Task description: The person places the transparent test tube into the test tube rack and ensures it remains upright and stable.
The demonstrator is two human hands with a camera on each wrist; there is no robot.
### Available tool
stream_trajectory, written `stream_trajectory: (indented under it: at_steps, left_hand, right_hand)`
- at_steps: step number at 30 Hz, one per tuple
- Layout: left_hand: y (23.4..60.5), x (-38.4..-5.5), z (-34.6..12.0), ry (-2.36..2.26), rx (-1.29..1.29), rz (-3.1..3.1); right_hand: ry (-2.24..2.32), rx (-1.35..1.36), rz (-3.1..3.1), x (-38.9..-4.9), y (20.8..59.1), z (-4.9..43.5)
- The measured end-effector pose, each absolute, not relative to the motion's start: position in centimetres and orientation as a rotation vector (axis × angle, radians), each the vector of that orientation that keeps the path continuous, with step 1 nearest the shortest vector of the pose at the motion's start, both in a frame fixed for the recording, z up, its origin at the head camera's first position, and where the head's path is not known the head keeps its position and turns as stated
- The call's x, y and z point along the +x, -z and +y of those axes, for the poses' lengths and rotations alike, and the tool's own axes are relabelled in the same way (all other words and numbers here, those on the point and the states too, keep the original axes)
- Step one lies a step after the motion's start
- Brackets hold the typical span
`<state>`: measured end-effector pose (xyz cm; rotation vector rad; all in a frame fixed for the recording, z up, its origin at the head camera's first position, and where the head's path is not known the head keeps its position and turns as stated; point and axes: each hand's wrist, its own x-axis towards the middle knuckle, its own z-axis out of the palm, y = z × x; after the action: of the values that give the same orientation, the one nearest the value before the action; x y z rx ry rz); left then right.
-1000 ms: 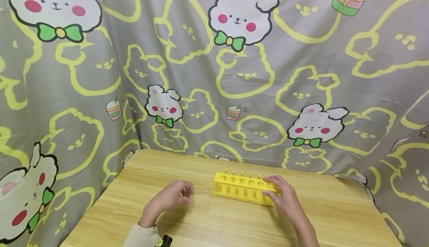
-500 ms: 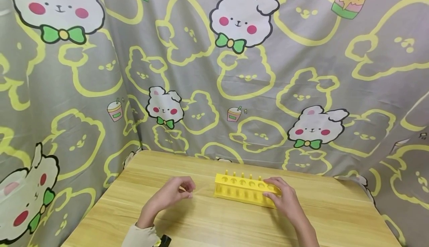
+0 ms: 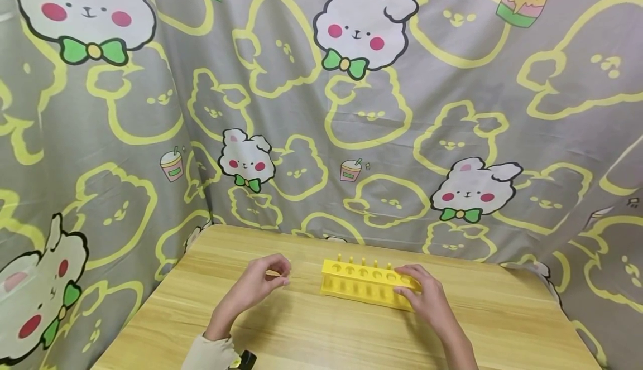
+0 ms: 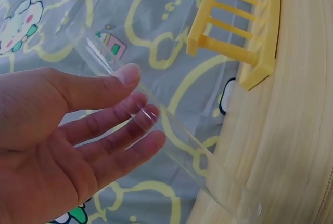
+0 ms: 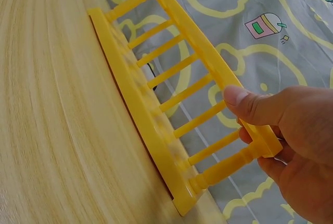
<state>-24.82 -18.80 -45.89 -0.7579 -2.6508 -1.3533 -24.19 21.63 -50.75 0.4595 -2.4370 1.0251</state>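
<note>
My left hand (image 3: 258,283) pinches a clear test tube (image 4: 184,146) between thumb and fingertips, left of the rack. The tube slants in the left wrist view, one end reaching past the thumb, the other passing in front of the table; in the head view it barely shows. A yellow test tube rack (image 3: 354,277) stands upright on the table, with a row of round holes on top and pegs along its back. My right hand (image 3: 427,294) grips the right end of its top board, thumb in front, as the right wrist view also shows; that end is partly hidden.
The light wooden table (image 3: 311,331) ends at the back against a grey cartoon-printed curtain (image 3: 296,107), which also hangs at both sides. A small black object (image 3: 246,360) sits by my left sleeve (image 3: 208,353).
My left hand has risen slightly and turned, with its thumb and fingers showing a wider loop. My right hand and the rack have stayed in place.
</note>
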Motion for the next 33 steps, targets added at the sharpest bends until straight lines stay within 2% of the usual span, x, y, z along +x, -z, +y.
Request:
stream_trajectory:
  at_steps: [23, 33]
  left_hand:
    - [46.6, -25.4, -18.1, 1.646, -0.559, -2.354]
    - [46.3, -25.4, -17.6, 1.628, -0.517, -2.232]
  right_hand:
    - [-1.011, 0.489, -2.415, -24.1, 50.9, 21.7]
    - [-1.020, 0.480, -2.413, -24.1, 50.8, 21.6]
